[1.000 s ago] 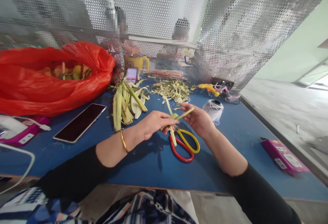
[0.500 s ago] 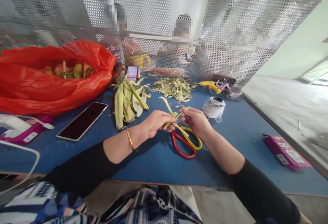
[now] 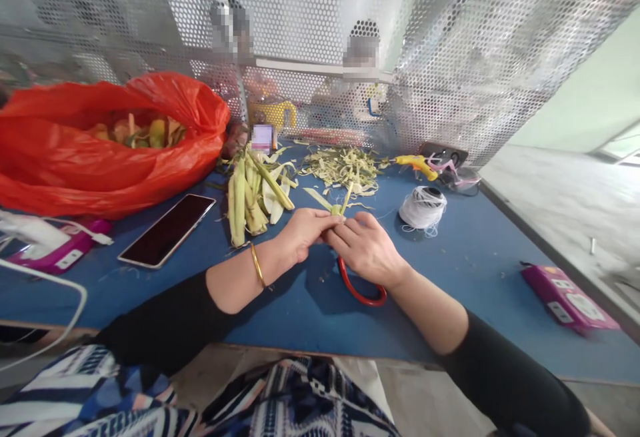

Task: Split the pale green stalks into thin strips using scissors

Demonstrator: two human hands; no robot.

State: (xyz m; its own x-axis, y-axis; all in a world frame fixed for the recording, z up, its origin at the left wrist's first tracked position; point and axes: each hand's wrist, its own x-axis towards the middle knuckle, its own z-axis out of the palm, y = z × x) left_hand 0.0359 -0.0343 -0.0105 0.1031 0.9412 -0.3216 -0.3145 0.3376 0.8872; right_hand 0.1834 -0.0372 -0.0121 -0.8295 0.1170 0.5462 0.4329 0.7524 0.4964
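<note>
Pale green corn husk strips [image 3: 337, 210] are folded together between my hands, their ends sticking out upward and to the left. My left hand [image 3: 311, 229] is closed, pinching the folded piece between thumb and fingers. Against it from the right, my right hand [image 3: 364, 245] is closed too, fingertips on the lower part of the strips, which they hide. Beneath lie scissors [image 3: 369, 302] with a red handle loop showing; my right hand covers the rest. Several corn husks [image 3: 240, 200] lie left of my hands, and a heap of shredded husk [image 3: 343, 165] is behind them.
A red plastic bag [image 3: 115, 187] fills the back left, near a phone [image 3: 167, 230] and a purple power strip [image 3: 67, 257]. To the right are white thread [image 3: 421, 210], a yellow glue gun [image 3: 416, 164] and another purple power strip [image 3: 567, 297]. Perforated sheeting [image 3: 310, 17] stands behind the blue table [image 3: 280, 317].
My right hand has moved left and turned over the folded husk, now covering the yellow scissor loop. The husk strips have turned, their ends pointing more upward. The view has shifted slightly.
</note>
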